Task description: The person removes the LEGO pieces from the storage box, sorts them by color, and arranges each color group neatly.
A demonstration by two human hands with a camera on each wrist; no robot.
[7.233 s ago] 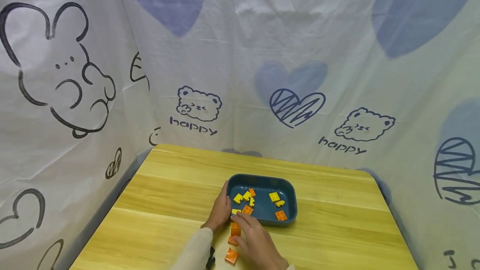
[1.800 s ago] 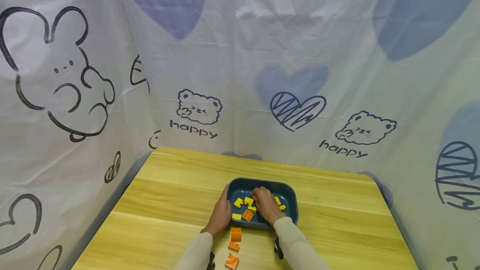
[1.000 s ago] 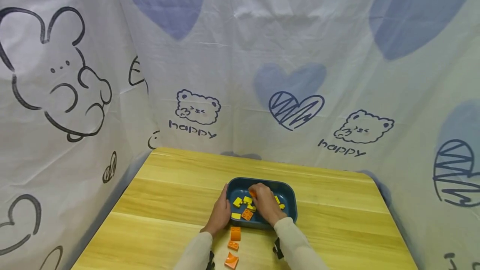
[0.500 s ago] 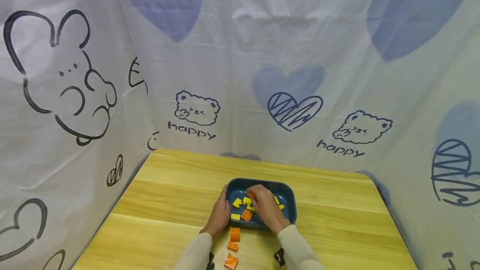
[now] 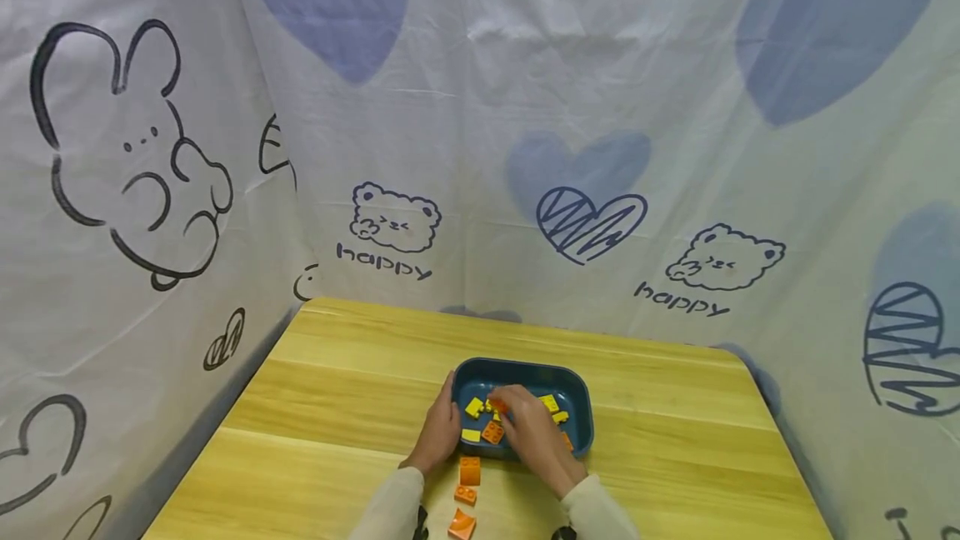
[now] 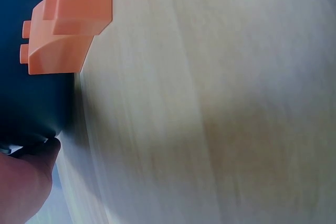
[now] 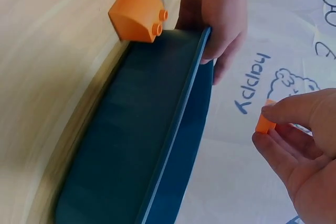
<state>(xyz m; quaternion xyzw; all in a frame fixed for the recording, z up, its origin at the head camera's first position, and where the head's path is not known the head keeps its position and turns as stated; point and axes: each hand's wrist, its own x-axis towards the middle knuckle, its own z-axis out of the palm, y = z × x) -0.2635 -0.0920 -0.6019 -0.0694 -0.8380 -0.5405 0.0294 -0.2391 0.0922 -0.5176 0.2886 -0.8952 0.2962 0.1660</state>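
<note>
1. Change: the right hand (image 5: 534,436) sits closer to the near side of the tray (image 5: 582,407) than half a second ago, and the orange brick it holds (image 7: 265,121) has come with it.
2. Right hand state: narrow pinch, brick between the digit tips. Right wrist view puts the brick clear above the tray rim, so it's lifted, not resting on the floor.
3. From the head view the held brick lines up over the left-middle of the tray and partly covers yellow bricks there.
4. Also changed: with the hand shifted, an orange brick at the right end (image 5: 567,441) peeks out again beside the wrist, and a studded yellow brick (image 5: 550,402) shows better.
5. Left hand (image 5: 438,433) unchanged: against the tray's left end, looks like it's steadying it. Can't tell if the fingers curl round the wall or just press.
6. Unchanged on the table, in a column off the near-left side of the tray: arched orange brick (image 5: 470,472), two-stud orange brick (image 5: 465,495), curved orange piece (image 5: 462,523).
7. A four-stud orange brick (image 5: 492,432) lies in the tray just below the pinch, near a plain yellow brick (image 5: 471,435).
8. My read: pick-up is complete, placement isn't.
</note>
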